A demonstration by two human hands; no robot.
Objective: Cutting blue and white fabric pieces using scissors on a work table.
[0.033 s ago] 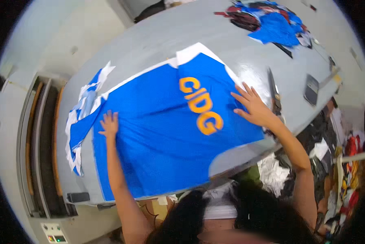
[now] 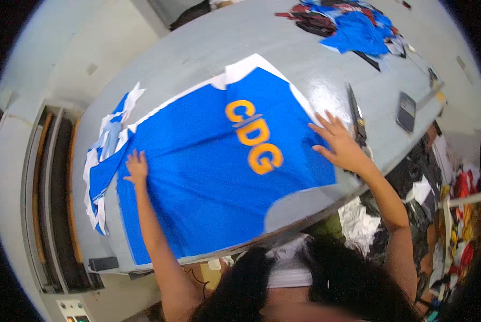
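Note:
A large blue cut fabric panel (image 2: 197, 177) with white borders and orange lettering lies spread over the grey table (image 2: 170, 59). Some soft creases run across it. My left hand (image 2: 137, 167) lies palm down near its left edge, fingers spread. On the panel's right edge rests my right hand (image 2: 338, 142), fingers also spread and flat, holding nothing. Just right of that hand are dark-handled scissors (image 2: 358, 126), their blades pointing away from me. Narrow blue and white fabric scraps (image 2: 103, 166) lie beside my left hand, partly meeting the panel's edge.
A heap of blue and maroon fabric pieces (image 2: 358, 32) sits at the far right. A dark phone (image 2: 406, 111) lies near the right edge, and a small black box (image 2: 103, 263) at the near left corner. Beyond the table's right side are piles of cloth (image 2: 361, 225).
The view has shifted slightly. The lettered part of the panel has slid a little left on the table, and my right hand is slightly farther right over its edge.

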